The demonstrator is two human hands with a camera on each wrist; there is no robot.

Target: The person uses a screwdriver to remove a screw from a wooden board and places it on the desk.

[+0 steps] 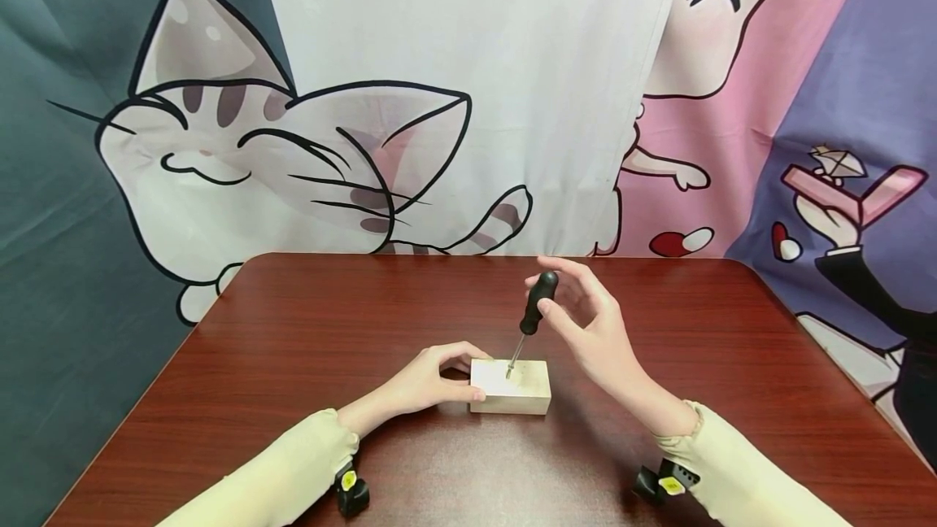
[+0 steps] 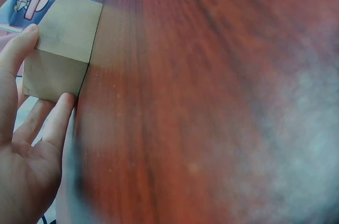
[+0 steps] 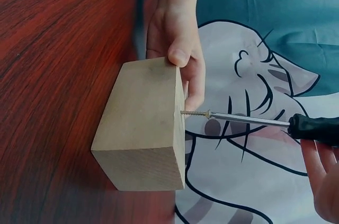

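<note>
A pale wooden block [image 1: 510, 403] lies on the table. My left hand [image 1: 432, 379] grips its left end, the thumb on the near side and fingers behind, as the left wrist view also shows. A brass-coloured screw [image 3: 195, 113] stands partly sunk in the block's top face. The metal shaft of a screwdriver [image 3: 249, 120] meets the screw's head, tilted a little to the right in the head view. My right hand [image 1: 593, 328] holds its black handle [image 1: 539, 303] between thumb and fingers; some of those fingers are hidden behind the handle.
The reddish-brown wooden table [image 1: 329, 307] extends around the block on all sides. Behind its far edge hangs a cartoon-printed curtain [image 1: 439, 23]. A small black wrist device [image 1: 353, 494] sits below the left sleeve, another device [image 1: 662, 482] below the right.
</note>
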